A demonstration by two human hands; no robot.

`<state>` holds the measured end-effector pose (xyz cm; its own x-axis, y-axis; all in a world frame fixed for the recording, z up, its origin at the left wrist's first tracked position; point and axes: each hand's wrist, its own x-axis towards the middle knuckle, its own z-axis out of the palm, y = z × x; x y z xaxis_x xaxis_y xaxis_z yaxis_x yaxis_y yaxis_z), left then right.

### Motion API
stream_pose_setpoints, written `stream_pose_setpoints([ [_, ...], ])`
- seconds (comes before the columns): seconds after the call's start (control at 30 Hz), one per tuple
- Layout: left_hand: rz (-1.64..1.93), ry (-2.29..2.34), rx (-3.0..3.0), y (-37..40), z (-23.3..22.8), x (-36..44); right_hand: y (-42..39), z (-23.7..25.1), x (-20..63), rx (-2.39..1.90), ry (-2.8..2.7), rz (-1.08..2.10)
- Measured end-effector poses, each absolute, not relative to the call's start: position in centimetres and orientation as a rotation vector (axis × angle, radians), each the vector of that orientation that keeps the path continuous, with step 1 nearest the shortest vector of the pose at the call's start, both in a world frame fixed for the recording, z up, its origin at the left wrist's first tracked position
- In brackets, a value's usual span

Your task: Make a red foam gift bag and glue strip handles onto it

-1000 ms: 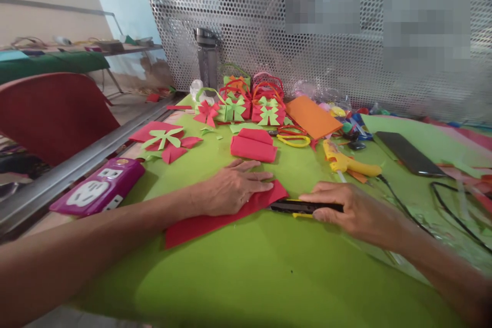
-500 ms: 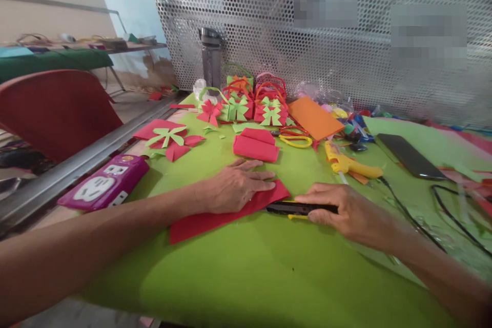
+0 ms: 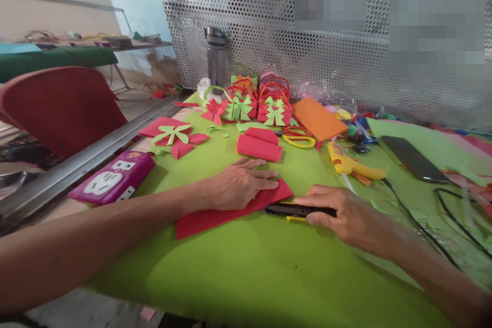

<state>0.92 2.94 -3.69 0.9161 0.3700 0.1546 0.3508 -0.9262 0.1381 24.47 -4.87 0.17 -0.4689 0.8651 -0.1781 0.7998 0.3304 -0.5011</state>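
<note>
1. Since the frame a second ago the hands have kept their places on the sheet and the cutter, which has slid a little leftward along the red sheet's edge; the view has drifted, so everything sits slightly further right.
2. The right hand (image 3: 346, 215) is closed over a black-and-yellow utility cutter (image 3: 294, 210), fingers pressed along its top, the tool lying flat against the lower right edge of a red foam sheet (image 3: 226, 212).
3. The left hand (image 3: 240, 187) lies flat and open on that sheet, fingers spread and pointing right, pinning it to the lime-green foam table cover (image 3: 249, 271).
4. Both forearms reach in low from the near corners, wrists almost level with the cover.
5. No writing can be read anywhere.
6. Beyond the hands lie a folded red foam piece (image 3: 259, 144), a yellow glue gun (image 3: 351, 165), yellow-handled scissors (image 3: 299, 139) and an orange foam sheet (image 3: 317, 119).
7. A magenta power strip (image 3: 113, 178) sits at the left, a black phone (image 3: 413, 159) at the right.
</note>
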Motion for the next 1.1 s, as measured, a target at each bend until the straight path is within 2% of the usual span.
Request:
stream_pose_setpoints([
  [0.37,0.241,0.585,2.981,2.9,-3.5,0.9,-4.8,0.1,24.1,-1.543,-2.462,0.812],
  [0.7,0.329,0.747,2.943,2.7,-3.4,3.3,-3.0,-0.6,27.9,-1.466,-2.535,0.762],
  [0.93,0.459,0.684,2.888,1.4,-0.3,0.2,-3.1,-0.7,27.7,-1.468,-2.554,0.694],
  [1.1,0.336,0.550,2.976,1.0,-0.4,-1.6,-3.4,-0.6,27.6,-1.500,-2.565,0.711],
])
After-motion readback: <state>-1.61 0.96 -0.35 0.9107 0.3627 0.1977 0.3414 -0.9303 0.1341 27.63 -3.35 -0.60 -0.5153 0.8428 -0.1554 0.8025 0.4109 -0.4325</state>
